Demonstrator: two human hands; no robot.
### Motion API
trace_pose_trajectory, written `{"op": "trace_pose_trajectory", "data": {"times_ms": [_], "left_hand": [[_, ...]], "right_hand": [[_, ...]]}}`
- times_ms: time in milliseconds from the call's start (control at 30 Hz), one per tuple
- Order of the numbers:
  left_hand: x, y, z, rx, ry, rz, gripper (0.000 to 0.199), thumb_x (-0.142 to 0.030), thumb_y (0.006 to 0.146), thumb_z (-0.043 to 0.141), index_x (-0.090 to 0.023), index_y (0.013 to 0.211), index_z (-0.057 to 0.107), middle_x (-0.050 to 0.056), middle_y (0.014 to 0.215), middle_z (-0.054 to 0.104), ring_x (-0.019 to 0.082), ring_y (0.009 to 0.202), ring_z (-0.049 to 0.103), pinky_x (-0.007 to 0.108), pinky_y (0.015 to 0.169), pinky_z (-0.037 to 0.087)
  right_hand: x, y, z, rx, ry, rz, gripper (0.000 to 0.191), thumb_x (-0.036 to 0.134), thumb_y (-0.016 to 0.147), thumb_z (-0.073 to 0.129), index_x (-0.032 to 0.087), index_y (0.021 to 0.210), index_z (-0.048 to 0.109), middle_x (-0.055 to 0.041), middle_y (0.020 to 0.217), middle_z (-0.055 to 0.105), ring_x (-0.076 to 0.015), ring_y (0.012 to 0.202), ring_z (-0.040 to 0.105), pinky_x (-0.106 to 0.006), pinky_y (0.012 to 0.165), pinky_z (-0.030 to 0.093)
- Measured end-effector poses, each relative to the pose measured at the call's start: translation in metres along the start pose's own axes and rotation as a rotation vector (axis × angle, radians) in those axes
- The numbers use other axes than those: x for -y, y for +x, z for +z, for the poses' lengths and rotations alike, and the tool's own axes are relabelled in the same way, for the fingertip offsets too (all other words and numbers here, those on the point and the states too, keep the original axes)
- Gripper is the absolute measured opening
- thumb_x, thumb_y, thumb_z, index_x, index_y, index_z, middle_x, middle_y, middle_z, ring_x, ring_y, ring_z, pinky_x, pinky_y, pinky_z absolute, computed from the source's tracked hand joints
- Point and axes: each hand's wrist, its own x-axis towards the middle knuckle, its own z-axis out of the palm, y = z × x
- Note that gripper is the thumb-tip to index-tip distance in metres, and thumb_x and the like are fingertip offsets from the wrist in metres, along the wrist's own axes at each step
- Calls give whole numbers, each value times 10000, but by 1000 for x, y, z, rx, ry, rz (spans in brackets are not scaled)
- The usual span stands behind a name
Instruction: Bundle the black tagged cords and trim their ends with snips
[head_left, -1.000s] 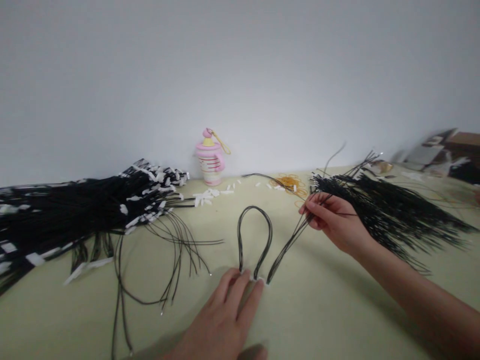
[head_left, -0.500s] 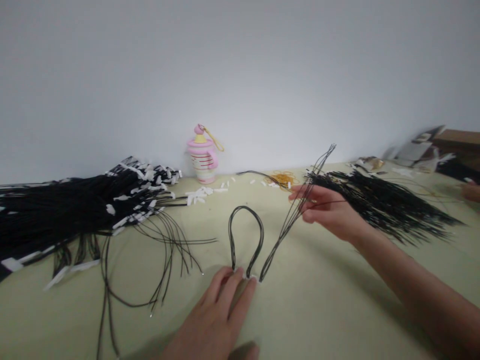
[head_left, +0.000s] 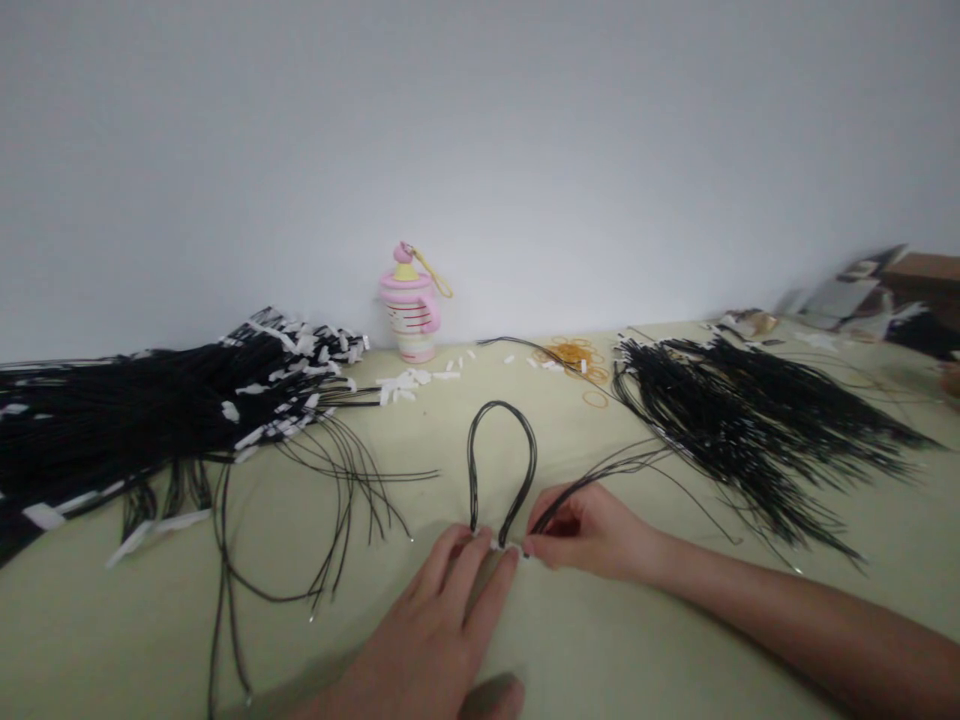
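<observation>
Barely visible — wire ends pinched in right hand.

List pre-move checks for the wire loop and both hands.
1. Left hand pressing on the black wire loop at its ends: ok.
2. Right hand pinching the loose wire strands: ok.
3. White tags at the loop ends lined up: cannot tell, fingers crowd them.
4. Loose strands clear of the right wire bundle: not ok, they reach its edge.
5. Stray wires from the left bundle clear of the loop: ok, a gap shows.
</observation>
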Motion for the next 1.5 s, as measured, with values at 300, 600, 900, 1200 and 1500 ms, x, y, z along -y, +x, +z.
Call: {"op": "trace_pose_trajectory", "data": {"times_ms": [300,600,900,1200,1500], "left_hand": [[8,-3,16,-88,54,30,653,-390,815,554,-180,1403,364,149,1457,345,358,1333,256,505,1038,353],[31,4,48,-172,25,130,739,-434,790,538,-221,1443,267,138,1468,303,386,1321,219,546,1017,360],[18,2,29,-80,-8,70,662,-418,803,538,-171,1396,380,164,1445,353,395,1320,256,558,1008,367],[12,1,16,-20,-9,55,640,-407,814,519,-131,1380,402,189,1422,382,389,1316,267,552,1010,364],[23,-1,39,-142,4,110,703,-431,808,515,-190,1430,294,155,1453,312,378,1332,198,548,1035,334]], "right_hand": [[2,-6,1,13,-89,-60,86,194,697,643,121,731,613,13,653,578,-59,579,500,-158,527,392],[10,-2,-16,-14,-112,33,193,240,738,575,104,608,619,-5,550,581,-61,471,511,-162,470,395],[3,-7,-3,-26,-186,-119,136,234,706,654,112,695,715,-40,659,682,-86,540,568,-172,505,452],[-4,-7,-2,-109,-246,-94,111,228,677,685,122,672,721,-57,653,697,-113,547,600,-199,518,472],[3,-6,4,-180,-12,31,153,239,627,731,113,638,644,-48,748,689,-90,608,601,-190,574,491]]}}
